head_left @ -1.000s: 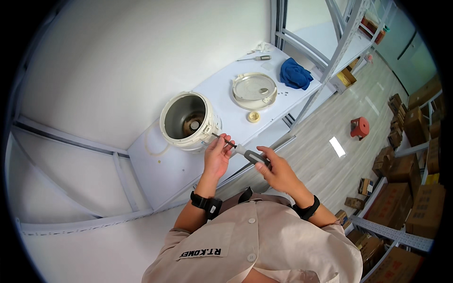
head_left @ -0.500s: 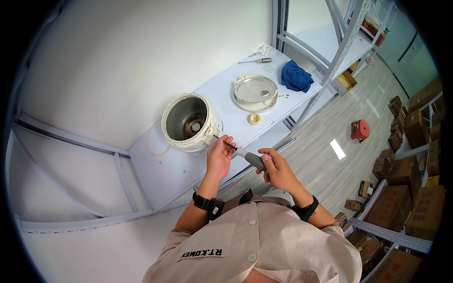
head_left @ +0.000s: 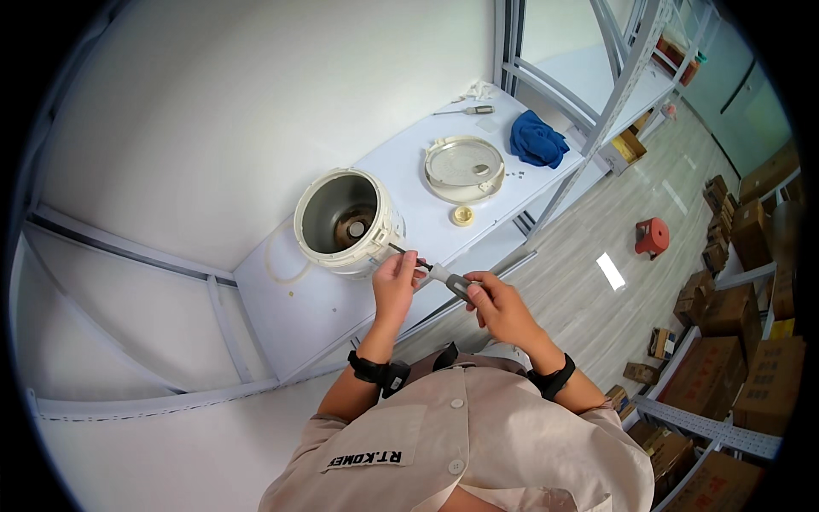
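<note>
A white rice cooker body stands at the table's edge, its top uncovered, with a metal heating plate at the bottom inside. My right hand grips the grey handle of a screwdriver. Around its dark shaft close the fingers of my left hand. The shaft points toward the cooker's near side wall, just below the rim; whether the tip touches a screw is too small to tell. Right of the cooker lies its round lid, with a small cream cap in front.
On the white table are a blue cloth, another screwdriver and several tiny parts. A metal shelf post rises at the right end. A red stool stands on the floor, and cardboard boxes fill the right-hand shelves.
My right fingers, partly lifted off the handle before, are now closed around it. My left hand stays at the shaft. The cooker and lid have not visibly moved on the table.
</note>
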A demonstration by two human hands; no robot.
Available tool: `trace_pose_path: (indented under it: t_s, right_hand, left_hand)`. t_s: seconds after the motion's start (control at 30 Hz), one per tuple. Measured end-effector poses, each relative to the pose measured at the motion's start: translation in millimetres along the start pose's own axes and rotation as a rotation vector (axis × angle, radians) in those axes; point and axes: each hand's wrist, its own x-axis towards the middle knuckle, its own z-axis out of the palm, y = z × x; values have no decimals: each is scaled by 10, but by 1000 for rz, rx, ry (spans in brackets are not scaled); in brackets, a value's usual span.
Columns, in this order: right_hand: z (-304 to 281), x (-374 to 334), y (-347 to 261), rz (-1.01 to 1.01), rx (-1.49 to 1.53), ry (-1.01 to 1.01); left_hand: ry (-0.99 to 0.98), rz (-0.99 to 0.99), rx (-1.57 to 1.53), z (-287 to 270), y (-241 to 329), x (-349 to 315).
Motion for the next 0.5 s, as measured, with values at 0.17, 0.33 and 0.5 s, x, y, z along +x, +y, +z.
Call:
trace_pose_path:
  t_s: [0.17, 0.33, 0.5]
  right_hand:
    - [-75, 79, 53, 245, 345, -92]
    - [129, 43, 20, -428, -244, 174]
    - [89, 23, 50, -585, -605, 161]
  left_hand:
    - [217, 785, 904, -86, 252, -176]
    - [280, 1086, 970, -182, 554, -37]
    - [379, 1041, 1200, -238, 658, -15]
